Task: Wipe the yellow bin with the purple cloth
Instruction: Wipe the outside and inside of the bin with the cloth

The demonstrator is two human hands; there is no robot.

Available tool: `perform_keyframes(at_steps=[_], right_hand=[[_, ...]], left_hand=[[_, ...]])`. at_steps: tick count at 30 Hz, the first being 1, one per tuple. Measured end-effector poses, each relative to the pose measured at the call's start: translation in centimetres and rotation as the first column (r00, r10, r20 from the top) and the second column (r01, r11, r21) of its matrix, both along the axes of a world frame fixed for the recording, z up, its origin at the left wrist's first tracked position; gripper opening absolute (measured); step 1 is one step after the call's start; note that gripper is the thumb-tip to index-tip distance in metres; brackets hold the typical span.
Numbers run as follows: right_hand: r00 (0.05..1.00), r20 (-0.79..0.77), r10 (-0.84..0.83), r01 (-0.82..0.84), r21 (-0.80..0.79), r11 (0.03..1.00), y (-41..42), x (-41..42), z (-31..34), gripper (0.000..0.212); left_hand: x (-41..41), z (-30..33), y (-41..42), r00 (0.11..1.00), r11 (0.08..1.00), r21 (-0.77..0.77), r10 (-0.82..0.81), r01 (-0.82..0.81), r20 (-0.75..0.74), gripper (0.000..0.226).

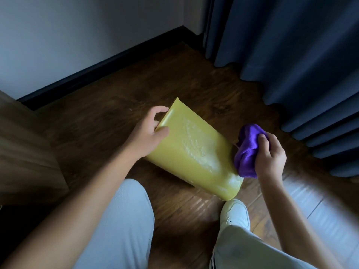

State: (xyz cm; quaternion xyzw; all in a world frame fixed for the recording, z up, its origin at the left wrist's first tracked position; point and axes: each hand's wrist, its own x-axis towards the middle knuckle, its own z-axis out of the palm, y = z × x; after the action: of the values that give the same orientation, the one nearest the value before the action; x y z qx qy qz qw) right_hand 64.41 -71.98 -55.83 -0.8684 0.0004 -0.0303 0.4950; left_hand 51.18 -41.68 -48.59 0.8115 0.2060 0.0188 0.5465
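The yellow bin (192, 150) lies tipped on its side on the wooden floor, one broad face turned up with a pale wet streak across it. My left hand (150, 131) grips its far-left end, thumb on the upper face and fingers curled over the edge. My right hand (269, 154) is shut on the bunched purple cloth (247, 150), which sits just off the bin's right edge, touching or nearly touching it.
Blue curtains (291, 55) hang down to the floor at the right. A white wall with a dark skirting board (108, 61) runs behind. A wooden furniture panel (23, 148) stands at the left. My knees and a white shoe (236, 214) are right below the bin.
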Motion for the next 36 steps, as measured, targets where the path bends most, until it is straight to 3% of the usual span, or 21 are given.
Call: perform_keyframes(at_steps=[3, 6, 9, 11, 16, 25, 28, 30, 33, 36], right_hand=[[1.0, -0.008, -0.022, 0.022, 0.002, 1.0, -0.4, 0.0, 0.2, 0.031], [1.0, 0.001, -0.029, 0.029, 0.007, 1.0, -0.8, -0.2, 0.1, 0.032], [0.999, -0.031, -0.031, 0.032, 0.017, 0.999, -0.7, -0.4, -0.3, 0.033], [0.996, -0.037, -0.076, 0.077, 0.039, 0.996, -0.5, -0.4, -0.5, 0.034], [0.977, -0.008, -0.212, 0.212, 0.08, 0.974, -1.4, 0.4, -0.3, 0.046], [0.991, -0.081, -0.106, 0.109, 0.025, 0.994, -0.7, -0.6, -1.5, 0.033], [0.999, -0.036, 0.011, -0.012, -0.008, 1.0, 1.5, 0.6, 0.7, 0.032], [0.981, 0.046, 0.188, -0.184, -0.077, 0.98, 3.7, 2.0, 3.1, 0.03], [0.883, 0.105, 0.457, -0.428, -0.216, 0.877, 7.7, 3.2, 6.7, 0.028], [0.785, 0.126, 0.607, -0.562, -0.269, 0.782, 11.9, 2.7, 8.3, 0.03]], left_hand=[[0.4, -0.1, -0.4, 0.999, 0.998, -0.051, 0.029, -0.028, 0.024, 0.056], [-0.8, 0.1, 0.0, 0.98, 0.944, -0.267, -0.2, 0.192, 0.0, 0.084], [-1.9, -0.4, -0.3, 0.927, 0.927, -0.068, -0.373, 0.37, -0.044, 0.095], [-1.8, -0.9, -0.6, 0.938, 0.939, -0.002, -0.345, 0.345, -0.034, 0.091], [-1.4, -0.9, -0.9, 0.981, 0.98, -0.046, -0.194, 0.194, 0.016, 0.075], [-1.4, -0.8, 0.0, 0.995, 0.995, -0.055, -0.083, 0.086, 0.064, 0.068], [-1.8, -1.0, 0.0, 0.997, 0.997, -0.071, -0.022, 0.028, 0.08, 0.064], [-1.9, -1.1, 0.1, 0.996, 0.997, -0.073, -0.007, 0.014, 0.089, 0.063], [-1.8, -1.0, -0.2, 0.995, 0.999, -0.051, 0.003, 0.002, 0.098, 0.063], [-1.7, -1.1, -0.8, 0.992, 0.999, -0.048, 0.025, -0.019, 0.121, 0.061]])
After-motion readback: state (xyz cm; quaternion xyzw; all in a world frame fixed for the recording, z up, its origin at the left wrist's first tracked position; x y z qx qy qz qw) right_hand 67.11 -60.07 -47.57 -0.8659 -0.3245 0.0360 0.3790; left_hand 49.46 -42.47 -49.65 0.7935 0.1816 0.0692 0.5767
